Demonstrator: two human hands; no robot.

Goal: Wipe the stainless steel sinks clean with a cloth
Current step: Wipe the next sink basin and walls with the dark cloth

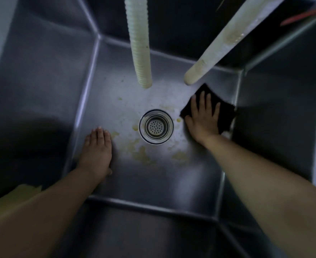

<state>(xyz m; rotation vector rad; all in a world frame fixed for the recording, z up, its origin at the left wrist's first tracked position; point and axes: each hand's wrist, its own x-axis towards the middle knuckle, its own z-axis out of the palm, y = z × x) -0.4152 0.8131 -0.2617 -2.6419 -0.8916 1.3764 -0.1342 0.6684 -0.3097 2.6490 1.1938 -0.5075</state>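
With the right hand [203, 118] flat on the black cloth [226, 110], the yellowish residue [142, 155] probably smears; the left hand [97, 151] rests open.

Two pale hoses hang overhead: ribbed hose [140, 43] at centre, stained smooth hose [222, 41] angled right. Red object [306, 14] top right, blurred.

Right hand [203, 120] presses a dark cloth [226, 112] flat on the stained sink [127, 175] floor, apparently wet.
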